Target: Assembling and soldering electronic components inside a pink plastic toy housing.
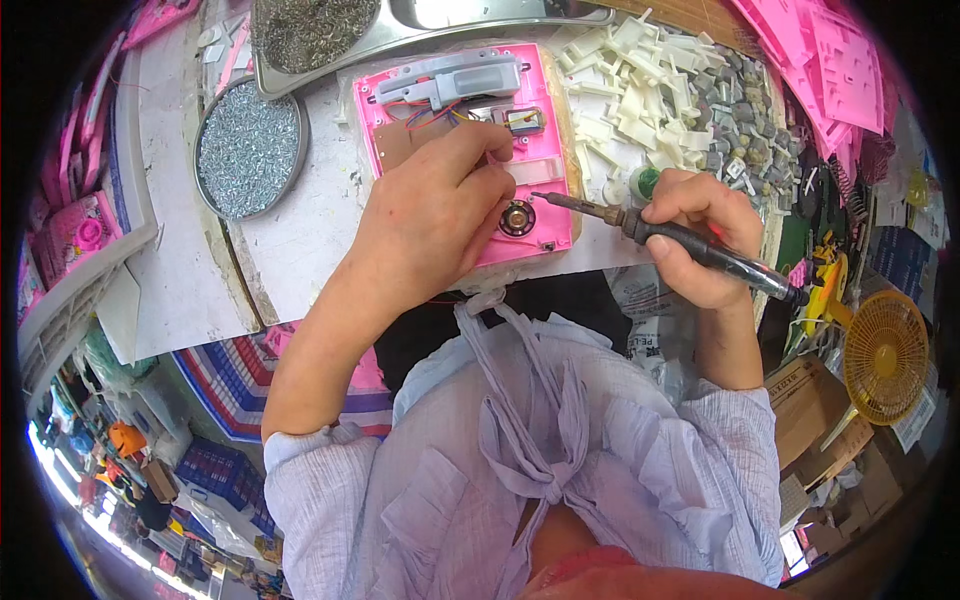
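Observation:
A pink plastic toy casing lies open on the table in front of me. It holds a grey plastic housing, thin coloured wires, a small motor-like part and a round black speaker. My left hand rests over the casing's middle, its thumb and fingers pinched together just above the speaker. Whatever lies between those fingertips is hidden. In my right hand is a dark-handled electric screwdriver, slanted so that its thin tip points left, over the casing's right side near the speaker.
Left of the casing stands a round dish of small silvery screws. A metal tray with darker screws sits behind. White plastic parts and small grey parts are heaped to the right. A yellow fan stands at far right.

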A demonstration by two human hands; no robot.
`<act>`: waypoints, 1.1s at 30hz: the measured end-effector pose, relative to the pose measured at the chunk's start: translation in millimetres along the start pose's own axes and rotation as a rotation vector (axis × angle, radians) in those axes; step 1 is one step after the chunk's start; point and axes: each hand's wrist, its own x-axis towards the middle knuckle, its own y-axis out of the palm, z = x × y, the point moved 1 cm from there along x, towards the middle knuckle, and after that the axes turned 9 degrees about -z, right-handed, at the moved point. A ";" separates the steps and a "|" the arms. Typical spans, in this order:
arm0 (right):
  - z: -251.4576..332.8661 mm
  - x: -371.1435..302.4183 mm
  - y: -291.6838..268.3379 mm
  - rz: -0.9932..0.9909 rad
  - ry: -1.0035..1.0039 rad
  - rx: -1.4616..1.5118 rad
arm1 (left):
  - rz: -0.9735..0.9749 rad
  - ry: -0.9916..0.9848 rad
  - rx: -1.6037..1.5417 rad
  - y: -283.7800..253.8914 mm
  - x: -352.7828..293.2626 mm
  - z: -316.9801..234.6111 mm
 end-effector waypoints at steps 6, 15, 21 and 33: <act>0.5 -0.2 -4.8 -0.032 -0.003 0.027 | -0.117 -0.086 -0.008 -11.9 -3.1 -14.7; 10.2 -5.5 -15.6 -0.131 -0.050 0.145 | -0.848 -1.241 0.319 -16.7 -346.2 -15.8; 13.3 10.0 -2.2 -0.013 -0.099 0.192 | -0.125 -2.265 -0.262 151.1 -610.3 -88.7; 29.5 5.4 5.5 -0.013 -0.023 0.133 | -0.278 -2.189 -0.469 155.2 -566.7 -71.5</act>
